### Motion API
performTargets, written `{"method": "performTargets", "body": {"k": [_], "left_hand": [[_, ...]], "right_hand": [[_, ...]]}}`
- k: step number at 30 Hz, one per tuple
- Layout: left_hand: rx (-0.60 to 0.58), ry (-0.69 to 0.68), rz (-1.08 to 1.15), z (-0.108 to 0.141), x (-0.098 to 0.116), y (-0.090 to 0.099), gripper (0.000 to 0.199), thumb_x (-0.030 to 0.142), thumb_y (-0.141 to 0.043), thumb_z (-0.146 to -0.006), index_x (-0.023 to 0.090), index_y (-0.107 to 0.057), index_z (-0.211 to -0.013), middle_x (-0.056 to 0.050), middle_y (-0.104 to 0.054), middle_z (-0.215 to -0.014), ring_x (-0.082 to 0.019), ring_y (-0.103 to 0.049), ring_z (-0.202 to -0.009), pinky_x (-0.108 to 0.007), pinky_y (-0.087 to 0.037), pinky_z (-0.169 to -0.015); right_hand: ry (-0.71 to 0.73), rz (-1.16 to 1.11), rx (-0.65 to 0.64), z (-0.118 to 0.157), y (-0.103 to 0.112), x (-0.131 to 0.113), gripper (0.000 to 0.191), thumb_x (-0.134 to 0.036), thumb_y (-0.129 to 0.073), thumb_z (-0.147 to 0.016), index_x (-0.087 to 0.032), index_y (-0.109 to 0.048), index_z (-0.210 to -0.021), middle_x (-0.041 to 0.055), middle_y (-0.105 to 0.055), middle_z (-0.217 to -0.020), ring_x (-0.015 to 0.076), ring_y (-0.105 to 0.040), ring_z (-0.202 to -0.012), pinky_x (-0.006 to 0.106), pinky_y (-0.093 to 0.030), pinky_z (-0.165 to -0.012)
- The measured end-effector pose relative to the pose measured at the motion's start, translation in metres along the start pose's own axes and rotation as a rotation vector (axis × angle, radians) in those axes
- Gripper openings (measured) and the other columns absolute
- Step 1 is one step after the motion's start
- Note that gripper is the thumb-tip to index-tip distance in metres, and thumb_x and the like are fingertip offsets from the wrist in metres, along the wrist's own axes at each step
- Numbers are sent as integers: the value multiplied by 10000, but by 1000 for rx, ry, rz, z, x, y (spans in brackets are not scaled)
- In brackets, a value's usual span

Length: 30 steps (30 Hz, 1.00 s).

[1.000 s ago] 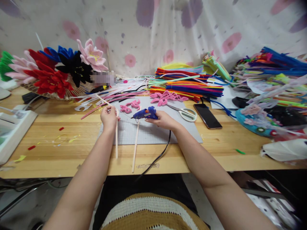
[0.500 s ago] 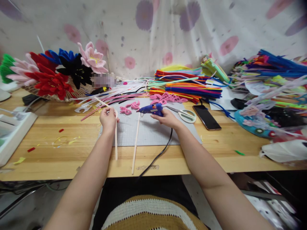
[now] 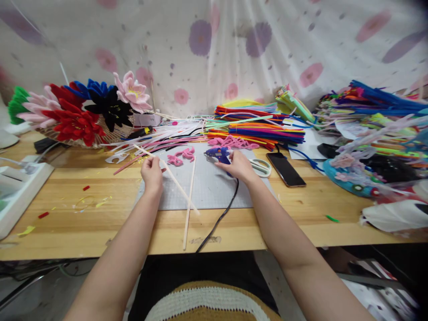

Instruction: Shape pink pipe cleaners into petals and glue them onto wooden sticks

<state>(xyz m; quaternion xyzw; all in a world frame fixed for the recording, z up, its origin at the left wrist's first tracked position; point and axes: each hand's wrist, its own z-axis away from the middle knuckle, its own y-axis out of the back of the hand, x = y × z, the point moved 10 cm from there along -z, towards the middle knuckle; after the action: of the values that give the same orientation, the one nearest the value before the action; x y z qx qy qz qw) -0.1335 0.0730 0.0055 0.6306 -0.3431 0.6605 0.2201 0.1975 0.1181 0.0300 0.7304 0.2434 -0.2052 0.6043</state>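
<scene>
My left hand (image 3: 152, 173) is closed on a thin cream pipe cleaner (image 3: 176, 183), which slants down to the right and passes over a second cream pipe cleaner (image 3: 189, 214) lying by the mat's front edge. In my right hand (image 3: 239, 166) is a blue hot glue gun (image 3: 217, 154), its nozzle pointing left above the grey cutting mat (image 3: 207, 191). Its black cord (image 3: 223, 216) runs down to the table's front edge. Pink twisted pipe cleaner pieces (image 3: 182, 154) lie on the mat between the hands. Scissors with pale handles (image 3: 261, 167) lie beside my right hand, partly hidden.
Bundles of coloured pipe cleaners (image 3: 261, 129) line the back. A phone (image 3: 286, 169) lies at the right. Fuzzy flowers (image 3: 80, 122) stand back left, behind a white power strip (image 3: 23, 189). Decorated pieces and a clear plastic wrap (image 3: 374, 174) fill the right end.
The pipe cleaner in my left hand has swung from hanging straight down to slanting right across the other one. My right hand has moved the glue gun a little to the right.
</scene>
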Motion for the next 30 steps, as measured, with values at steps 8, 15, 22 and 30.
{"method": "performTargets", "body": {"k": [8,15,22,30], "left_hand": [[-10,-90,93,0,15,-13,120,251,-564,-699,179,-473,-667,41,-470,-645,-63,-469,-565,-159,-432,-525],[-80,-168,132,3,16,-33,113,258,-539,-737,172,-500,-676,26,-533,-666,-69,-522,-622,-185,-456,-626],[-41,-175,116,0,3,-28,128,240,-548,-734,168,-475,-657,48,-488,-612,-57,-503,-568,-180,-439,-629],[-46,-18,178,9,-5,-33,145,201,-543,-733,165,-455,-625,49,-493,-573,-54,-494,-517,-190,-445,-601]], "right_hand": [[48,-431,-700,55,-49,-78,391,-553,-588,-706,-163,-563,-720,70,-656,-732,137,-598,-633,242,-459,-545],[-295,-970,-808,66,-125,-118,202,-308,-646,-728,-148,-524,-740,-10,-566,-604,76,-541,-503,219,-471,-528],[24,-617,-395,30,-84,-90,261,-341,-472,-808,-148,-608,-695,-59,-398,-471,57,-352,-436,199,-262,-443],[144,-392,-284,27,-75,-84,256,-335,-470,-802,-180,-653,-714,-12,-590,-639,113,-498,-624,227,-314,-568]]}}
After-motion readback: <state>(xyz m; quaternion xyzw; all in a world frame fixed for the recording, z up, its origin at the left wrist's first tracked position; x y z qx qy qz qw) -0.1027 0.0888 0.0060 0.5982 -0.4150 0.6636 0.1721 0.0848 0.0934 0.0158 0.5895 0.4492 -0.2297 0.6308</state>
